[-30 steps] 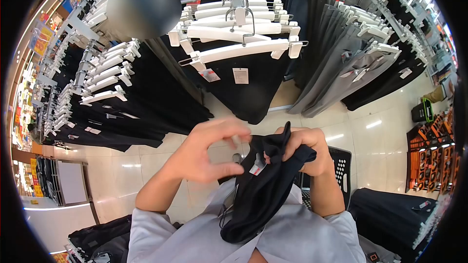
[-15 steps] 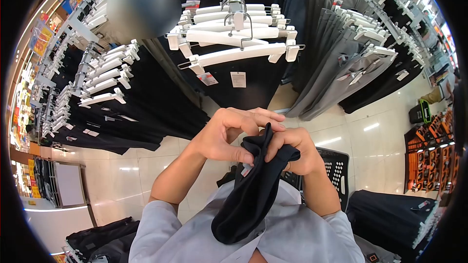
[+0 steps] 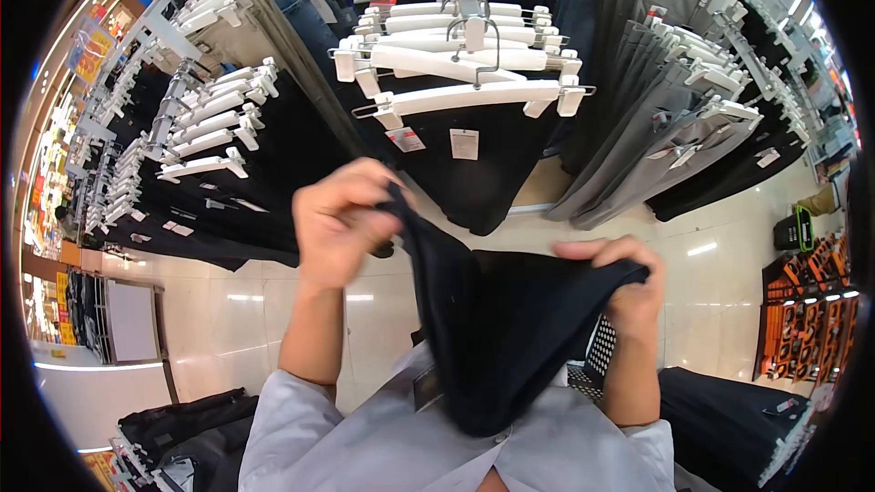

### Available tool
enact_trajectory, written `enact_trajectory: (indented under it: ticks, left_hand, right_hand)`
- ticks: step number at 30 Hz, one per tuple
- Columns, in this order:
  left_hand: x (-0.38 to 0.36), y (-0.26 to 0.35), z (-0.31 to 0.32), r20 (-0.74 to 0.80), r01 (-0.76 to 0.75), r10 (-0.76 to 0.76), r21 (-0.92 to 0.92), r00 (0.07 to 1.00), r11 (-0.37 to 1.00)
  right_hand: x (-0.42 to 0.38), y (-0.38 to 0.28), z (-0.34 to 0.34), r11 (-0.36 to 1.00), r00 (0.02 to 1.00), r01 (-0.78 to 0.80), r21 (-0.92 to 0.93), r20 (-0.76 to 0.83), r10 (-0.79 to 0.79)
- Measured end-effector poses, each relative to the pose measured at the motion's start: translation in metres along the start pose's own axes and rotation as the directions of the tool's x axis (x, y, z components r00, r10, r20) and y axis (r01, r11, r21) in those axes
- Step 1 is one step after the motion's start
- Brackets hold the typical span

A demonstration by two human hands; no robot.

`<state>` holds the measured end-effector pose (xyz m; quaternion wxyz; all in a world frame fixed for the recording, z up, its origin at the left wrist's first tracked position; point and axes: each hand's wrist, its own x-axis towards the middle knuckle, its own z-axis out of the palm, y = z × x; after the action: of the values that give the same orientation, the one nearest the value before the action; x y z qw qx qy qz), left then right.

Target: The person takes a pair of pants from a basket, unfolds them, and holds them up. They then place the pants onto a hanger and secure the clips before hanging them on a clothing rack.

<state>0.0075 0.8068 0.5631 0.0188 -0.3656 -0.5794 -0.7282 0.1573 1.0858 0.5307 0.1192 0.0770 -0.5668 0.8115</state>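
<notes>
A black cloth garment hangs between my two hands, its middle sagging in front of my chest. Its exact kind is not clear; it looks like a folded pair of trousers. My left hand, slightly blurred, pinches the upper left corner. On the other side my right hand grips the upper right corner, thumb side up and fingers partly behind the cloth. Just ahead, black trousers with two paper tags hang from a white clip hanger.
White hangers with dark trousers line the rack at left. Grey trousers hang at right. A black perforated basket or chair stands near my right arm. Orange shelving is at far right, and folded dark trousers lie lower right.
My hands have moved apart, left hand leftward and up, right hand rightward. The bunched black garment is now spread between them. The view has shifted slightly, and a blurred round shape at upper left is gone.
</notes>
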Motion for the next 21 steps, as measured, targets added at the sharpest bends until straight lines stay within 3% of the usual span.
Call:
enact_trajectory:
  ticks: [2,5,8,11,15,21]
  left_hand:
    - [-0.012,0.003,-0.034,-0.163,0.001,0.007,0.047,0.987,0.999]
    - [-0.028,0.015,-0.065,-0.391,0.07,-0.051,0.034,0.919,0.997]
    - [-0.035,0.013,-0.059,-0.51,0.068,-0.039,0.037,0.859,0.997]
    - [-0.037,0.004,-0.06,-0.586,0.095,-0.115,-0.066,0.802,0.993]
    - [-0.045,-0.012,-0.078,-0.623,0.12,-0.124,-0.049,0.772,0.992]
    - [-0.047,-0.028,-0.095,-0.672,0.067,-0.146,-0.141,0.727,0.988]
  right_hand:
    - [-0.003,-0.005,-0.013,0.995,0.979,0.095,0.033,-0.183,-0.088]
    - [-0.011,-0.002,-0.045,0.994,0.862,0.11,-0.022,-0.495,-0.107]
    - [-0.009,0.017,-0.063,0.992,0.866,0.026,-0.121,-0.494,-0.083]
    - [0.012,0.01,-0.05,0.998,0.855,-0.057,-0.035,-0.517,0.031]
    - [0.025,0.015,-0.05,0.976,0.861,-0.128,-0.175,-0.509,0.022]
    - [0.047,0.025,-0.028,0.971,0.824,-0.118,-0.207,-0.567,-0.021]
